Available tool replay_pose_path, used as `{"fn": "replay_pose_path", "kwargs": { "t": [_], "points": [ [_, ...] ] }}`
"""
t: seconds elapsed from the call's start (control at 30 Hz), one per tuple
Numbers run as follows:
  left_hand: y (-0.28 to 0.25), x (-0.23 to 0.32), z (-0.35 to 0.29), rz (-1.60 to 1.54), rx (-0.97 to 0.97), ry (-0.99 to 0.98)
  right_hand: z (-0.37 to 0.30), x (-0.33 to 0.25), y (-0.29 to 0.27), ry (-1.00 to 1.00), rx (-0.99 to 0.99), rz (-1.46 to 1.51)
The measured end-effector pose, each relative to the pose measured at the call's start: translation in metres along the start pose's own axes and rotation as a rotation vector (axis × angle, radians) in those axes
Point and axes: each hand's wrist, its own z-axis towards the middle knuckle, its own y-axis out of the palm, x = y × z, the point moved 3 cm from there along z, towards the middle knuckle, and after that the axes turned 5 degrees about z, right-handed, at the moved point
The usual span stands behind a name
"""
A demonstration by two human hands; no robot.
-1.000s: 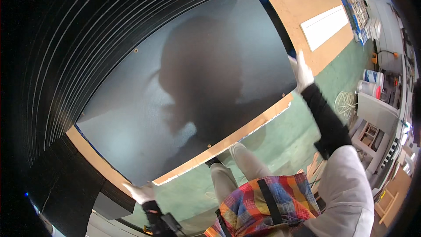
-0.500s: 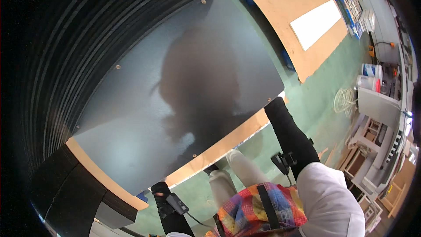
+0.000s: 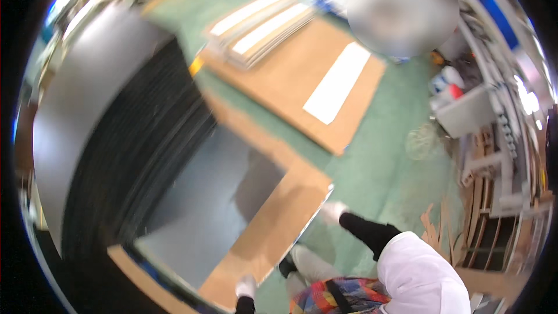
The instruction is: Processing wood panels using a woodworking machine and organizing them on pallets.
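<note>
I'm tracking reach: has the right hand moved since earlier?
Yes: the right hand moved back, from beyond the right end of the tan board to beside its near edge.

1. Floor (image 3: pixel 378 166): green, reaching from foreground to background.
2. Furniture, right side: a pale boxlike unit (image 3: pixel 467 111), blurred; below it in view, a slatted wooden frame (image 3: pixel 493 247).
3. Light (image 3: pixel 528 94): white glare near the right rim.

This is a workshop or factory floor: green painted flooring (image 3: pixel 395 180); stacked boards (image 3: pixel 270 28) on a broad brown sheet (image 3: pixel 290 75); splintered wood offcuts (image 3: pixel 431 227); coiled cord (image 3: pixel 422 142); a white bucket (image 3: pixel 446 80).
</note>
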Motion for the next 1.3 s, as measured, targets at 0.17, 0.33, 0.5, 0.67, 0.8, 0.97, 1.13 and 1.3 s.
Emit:
{"fn": "replay_pose_path", "kwargs": {
  "t": [0.17, 0.33, 0.5, 0.67, 0.8, 0.97, 1.13, 1.3],
  "points": [
    [-0.134, 0.146, -0.036, -0.297, -0.181, 0.205, -0.222, 0.125, -0.002, 0.138, -0.038, 0.260],
    [-0.249, 0.242, -0.058, -0.183, -0.286, 0.341, -0.348, 0.251, 0.017, 0.564, 0.131, 0.893],
    [-0.276, 0.306, 0.030, -0.039, -0.267, 0.445, -0.382, 0.336, 0.028, 0.745, 0.328, 1.278],
    [-0.380, 0.421, 0.090, 0.451, 0.004, 0.641, -0.364, 0.435, -0.013, 0.525, 0.131, 0.699],
    [-0.484, 0.541, 0.097, 0.362, 0.266, 0.783, -0.351, 0.509, -0.112, 0.587, 0.612, 1.108],
    [-0.558, 0.660, 0.130, -0.020, 0.167, 0.711, -0.302, 0.549, -0.276, 0.316, 0.603, 1.631],
    [-0.621, 0.758, 0.187, -0.042, 0.033, 0.579, -0.244, 0.609, -0.416, 0.089, 0.585, 1.733],
    [-0.690, 0.828, 0.297, 0.017, 0.177, 0.512, -0.178, 0.735, -0.534, 0.140, 0.458, 1.411]
  ]
}}
